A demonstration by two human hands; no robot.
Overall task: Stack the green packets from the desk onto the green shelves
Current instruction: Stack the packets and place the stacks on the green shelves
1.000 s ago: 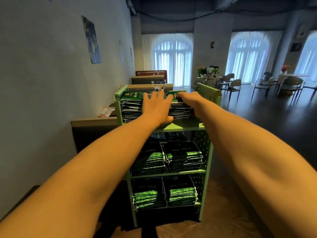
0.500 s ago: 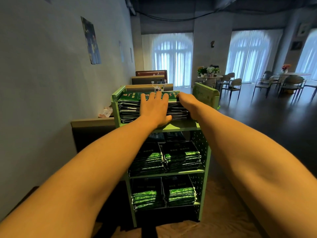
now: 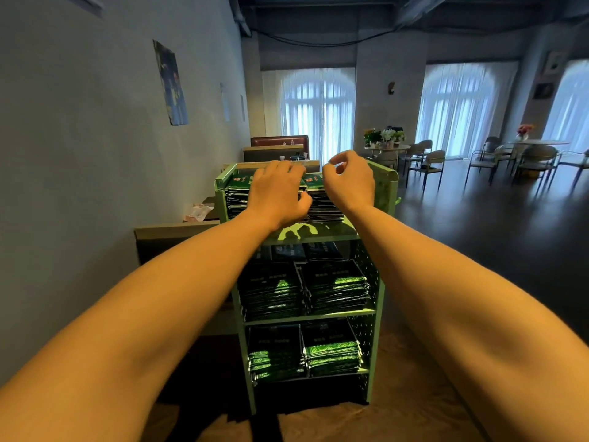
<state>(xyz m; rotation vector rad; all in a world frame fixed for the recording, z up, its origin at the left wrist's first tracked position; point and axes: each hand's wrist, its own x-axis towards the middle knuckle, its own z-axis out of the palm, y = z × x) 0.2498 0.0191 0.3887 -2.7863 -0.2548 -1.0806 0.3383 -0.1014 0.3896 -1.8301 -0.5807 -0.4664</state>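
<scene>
1. Left hand [image 3: 276, 193] — fingers straight and apart, resting flat on the green packets [image 3: 322, 206] stacked on the top tier of the shelves [image 3: 387, 186].
2. Right hand [image 3: 349, 180] — fingers loosely curled, holding nothing, raised above the right stack.

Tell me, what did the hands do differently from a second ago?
The right hand lifted off the top-shelf packets and pulled back a little, its fingers loosely curled and holding nothing. The left hand stayed on the packets, with its fingers more bent. The green shelves and the lower stacks stayed put.
</scene>
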